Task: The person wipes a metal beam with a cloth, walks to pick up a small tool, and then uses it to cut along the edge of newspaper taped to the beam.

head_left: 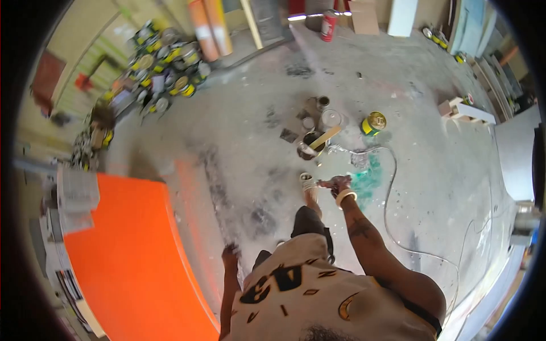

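Observation:
My right hand (340, 184), with a pale bracelet at the wrist, is closed in front of my body. A short dark reddish shape points left from its fingers; I cannot tell whether it is a held thing. My left hand (231, 252) hangs low at my side near the orange panel (133, 238), its fingers small and smeared. Ahead of my foot (307, 183) stands an open can of dark paint (311, 149) with a wooden stick (325, 138) lying across it. Beside it are a round lid (330, 118) and a small dark can (323, 103).
A yellow-green tin (373, 123) stands right of the open can. A thin hose (389, 193) curves across the floor on my right. Many used cans (165, 62) are heaped at the left wall. A red cylinder (328, 26) stands at the back, a white wooden piece (466, 112) at right.

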The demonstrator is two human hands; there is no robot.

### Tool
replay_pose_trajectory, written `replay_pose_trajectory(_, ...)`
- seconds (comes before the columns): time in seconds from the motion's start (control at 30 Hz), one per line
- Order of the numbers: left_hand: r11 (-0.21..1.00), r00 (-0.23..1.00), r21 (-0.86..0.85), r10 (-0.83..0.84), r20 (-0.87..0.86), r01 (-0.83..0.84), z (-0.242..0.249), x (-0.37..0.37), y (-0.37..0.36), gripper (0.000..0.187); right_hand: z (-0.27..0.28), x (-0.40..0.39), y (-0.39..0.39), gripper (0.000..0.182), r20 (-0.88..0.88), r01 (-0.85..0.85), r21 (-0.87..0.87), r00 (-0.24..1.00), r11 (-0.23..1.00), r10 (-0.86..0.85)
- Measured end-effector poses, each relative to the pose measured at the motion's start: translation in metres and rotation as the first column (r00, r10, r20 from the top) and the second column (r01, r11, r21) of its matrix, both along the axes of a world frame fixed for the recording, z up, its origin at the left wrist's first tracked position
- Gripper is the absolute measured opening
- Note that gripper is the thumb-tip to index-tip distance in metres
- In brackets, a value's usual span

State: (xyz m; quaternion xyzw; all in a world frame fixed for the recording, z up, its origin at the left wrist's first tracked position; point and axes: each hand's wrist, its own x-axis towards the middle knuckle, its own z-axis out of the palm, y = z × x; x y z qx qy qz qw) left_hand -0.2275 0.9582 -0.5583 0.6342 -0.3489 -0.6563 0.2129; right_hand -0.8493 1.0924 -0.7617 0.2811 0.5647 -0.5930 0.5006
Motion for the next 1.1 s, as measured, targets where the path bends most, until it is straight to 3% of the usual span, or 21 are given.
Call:
replay_pose_trajectory(0.03,0.977,0.986,0.147,0.144,0.081,-0.155,0.028,-0.011,0.013,0.04,0.102,0.008,-0.043,0.05,0.05,0.135,0.046,0.989,0.99,-0.138)
replay_pose_trajectory(0.07,0.949,0.944,0.159,0.23,0.237,-0.272,0.052,-0.018,0.034,0.039,0.132,0.005,-0.067,0.041,0.003,0.164,0.031,0.986,0.986,-0.164)
replay_pose_trajectory(0.13,0.968,0.903,0.221,0.015,0.429,-0.121,0.088,-0.024,0.053,0.035,0.063,-0.026,-0.102,0.031,-0.086,0.078,0.053,0.994,0.996,-0.074)
replay_pose_trajectory(0.23,0.951,0.752,0.186,0.066,0.656,-0.245,0.148,-0.064,0.055,0.042,0.015,-0.099,-0.167,0.044,0.186,0.074,-0.058,0.981,0.996,-0.062)
replay_pose_trajectory(0.27,0.948,0.751,0.15,0.119,0.649,-0.28,0.164,-0.075,0.05,0.046,0.024,-0.126,-0.19,0.047,0.101,-0.162,0.063,0.983,0.985,0.155)
replay_pose_trajectory(0.33,0.936,0.756,0.088,0.217,0.618,-0.341,0.192,-0.103,0.038,0.056,0.03,-0.146,-0.221,0.037,0.019,0.041,-0.014,0.999,0.999,-0.041)
replay_pose_trajectory(0.4,0.951,0.768,0.134,0.137,0.625,-0.279,0.205,-0.129,0.02,0.06,0.019,-0.182,-0.244,0.016,0.065,0.057,-0.093,0.997,0.994,-0.051)
replay_pose_trajectory(0.43,0.957,0.775,0.155,0.097,0.625,-0.245,0.209,-0.14,0.009,0.062,0.021,-0.195,-0.258,0.022,0.045,0.141,-0.014,0.989,0.99,-0.14)
replay_pose_trajectory(0.53,0.977,0.791,0.204,-0.079,0.606,-0.059,0.208,-0.174,-0.017,0.063,0.013,-0.228,-0.279,0.029,0.058,0.289,-0.03,0.956,0.957,-0.287)
replay_pose_trajectory(0.6,0.966,0.784,0.226,-0.236,0.575,0.125,0.212,-0.192,-0.027,0.062,-0.045,-0.227,-0.27,0.035,0.022,0.05,0.09,0.998,0.995,-0.052)
replay_pose_trajectory(0.67,0.92,0.705,0.269,-0.391,0.592,0.284,0.2,-0.186,-0.04,0.059,-0.003,-0.221,-0.275,0.038,0.245,-0.038,0.267,0.969,0.963,-0.03)
replay_pose_trajectory(0.7,0.925,0.72,0.268,-0.379,0.581,0.271,0.209,-0.198,-0.051,0.059,-0.03,-0.208,-0.266,0.035,0.131,-0.124,0.292,0.987,0.948,0.088)
replay_pose_trajectory(0.8,0.949,0.75,0.196,-0.314,0.582,0.245,0.205,-0.22,-0.094,0.057,-0.118,-0.175,-0.235,0.028,0.19,-0.325,-0.016,0.928,0.946,0.322)
replay_pose_trajectory(0.93,0.95,0.793,0.071,-0.293,0.534,0.303,0.205,-0.269,-0.162,0.046,0.068,-0.143,-0.242,0.033,0.203,-0.453,0.057,0.878,0.89,0.434)
replay_pose_trajectory(1.0,0.96,0.88,-0.017,-0.249,0.404,0.28,0.212,-0.311,-0.196,0.045,0.144,-0.115,-0.263,0.041,0.195,-0.478,-0.053,0.856,0.877,0.479)
replay_pose_trajectory(1.1,0.942,0.951,-0.225,-0.195,0.238,0.25,0.218,-0.393,-0.232,0.053,0.19,-0.044,-0.303,0.065,0.246,-0.442,-0.327,0.814,0.835,0.527)
